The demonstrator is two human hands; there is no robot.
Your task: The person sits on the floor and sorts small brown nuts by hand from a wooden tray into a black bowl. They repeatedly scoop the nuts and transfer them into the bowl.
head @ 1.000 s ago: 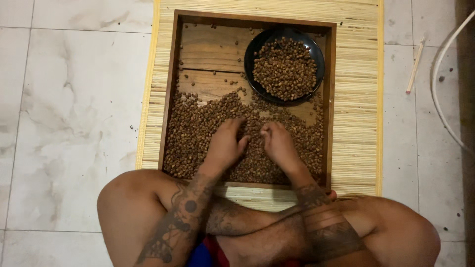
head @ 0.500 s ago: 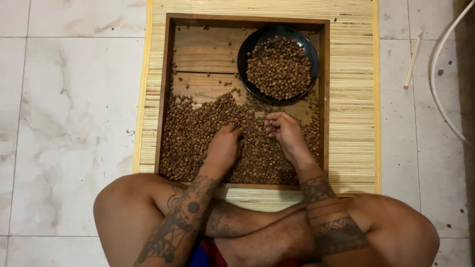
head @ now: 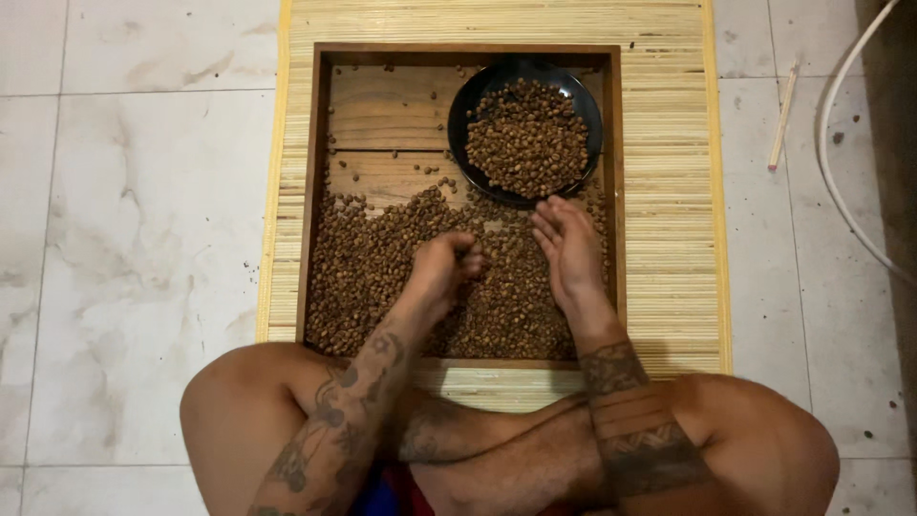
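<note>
The person sits with both legs crossed, knees spread wide to each side, and both arms reach forward and down between the knees. The left hand point(head: 447, 263) is curled into a loose fist with the fingers tucked in, and its forearm, covered in dark tattoos, slants up from the lower left. The right hand point(head: 568, 250) is flat and open with the fingers held together and pointing away from the body, and its forearm has wide dark bands tattooed around it just behind the wrist.
</note>
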